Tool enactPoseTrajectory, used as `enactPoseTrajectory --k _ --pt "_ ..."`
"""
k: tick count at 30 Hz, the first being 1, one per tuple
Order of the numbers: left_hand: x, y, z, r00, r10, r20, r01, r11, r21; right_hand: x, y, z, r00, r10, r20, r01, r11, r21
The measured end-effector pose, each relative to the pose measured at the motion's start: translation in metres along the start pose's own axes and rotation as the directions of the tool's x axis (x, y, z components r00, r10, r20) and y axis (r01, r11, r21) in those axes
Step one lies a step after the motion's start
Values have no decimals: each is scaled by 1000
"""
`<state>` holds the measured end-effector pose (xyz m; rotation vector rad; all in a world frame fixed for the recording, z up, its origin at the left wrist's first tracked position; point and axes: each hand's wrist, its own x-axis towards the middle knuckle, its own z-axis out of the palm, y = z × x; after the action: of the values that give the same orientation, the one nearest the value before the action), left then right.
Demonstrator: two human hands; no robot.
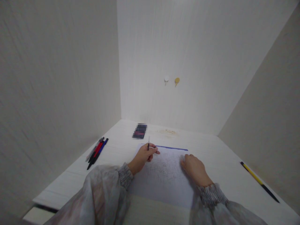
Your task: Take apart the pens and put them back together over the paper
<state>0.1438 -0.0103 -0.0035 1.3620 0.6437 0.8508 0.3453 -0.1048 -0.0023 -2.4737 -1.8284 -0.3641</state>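
Note:
My left hand (pixel 146 155) is over the upper left part of a sheet of paper (pixel 161 189). Between its thumb and fingers stands a slim pen (pixel 148 144), dark lower down and pale at the upper end. Faint grey marks cover much of the sheet, too blurred to read. A blue strip (pixel 172 147) shows along the far edge of the paper. At the sheet's right edge rests my right hand (pixel 195 168), its fingers curled in. Whatever lies under those fingers is hidden.
Several pens (pixel 97 152) lie together on the white table (pixel 225 175) at the left. A blurred-out dark phone-like object (pixel 140 130) is near the back wall. A yellow and black pen-shaped tool (pixel 257 180) lies by the right wall. Two hooks, white (pixel 166 79) and yellow (pixel 177 80), hang on the wall.

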Motion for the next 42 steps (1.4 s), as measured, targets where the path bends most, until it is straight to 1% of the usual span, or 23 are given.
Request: enactPoseTrajectory --k 2,4,5,7,8,10,11,13,16,19,27,30,34,38,42 --pt "-1 2 1 1000 0 -25 0 1000 -13 1 0 2 1000 -10 27 10 1000 3" --pt "-1 4 2 999 7 -42 -9 999 -34 3 -1 2 1000 -11 5 11 999 34" --pt "-1 4 2 999 12 -47 -14 999 -45 4 -3 0 1000 -18 -21 20 997 79" --pt "-1 4 2 998 26 -50 -30 997 -66 6 -10 -4 995 -74 -68 89 963 254" --pt "-1 3 2 998 35 -46 -38 996 -75 6 -15 -6 989 -117 -88 142 919 369" --pt "0 1 3 998 52 -35 -55 995 -89 4 -26 -11 972 -203 -121 235 781 578" --pt "0 1 3 998 60 -27 -62 994 -91 2 -32 -13 963 -232 -138 265 715 647" --pt "0 0 4 998 63 -6 -63 994 -89 -3 -41 -15 949 -266 -168 302 622 723" --pt "-2 0 5 998 52 36 -50 996 -70 -8 -49 -16 936 -290 -201 336 555 761" --pt "-4 1 6 997 52 63 -49 998 -37 -10 -51 -16 929 -293 -227 356 535 766" --pt "-5 -1 8 995 74 71 -76 997 24 -9 -51 -17 918 -295 -267 386 503 773" --pt "-6 0 9 993 67 101 -71 997 40 -9 -52 -16 921 -287 -264 379 501 778" --pt "-10 6 11 989 43 143 -57 994 95 -10 -51 -16 923 -276 -269 376 490 786" --pt "-12 12 10 992 59 113 -74 988 134 -9 -50 -18 925 -234 -300 378 484 789" --pt "-7 6 8 994 88 59 -96 984 149 -8 -49 -19 926 -199 -321 378 488 787"
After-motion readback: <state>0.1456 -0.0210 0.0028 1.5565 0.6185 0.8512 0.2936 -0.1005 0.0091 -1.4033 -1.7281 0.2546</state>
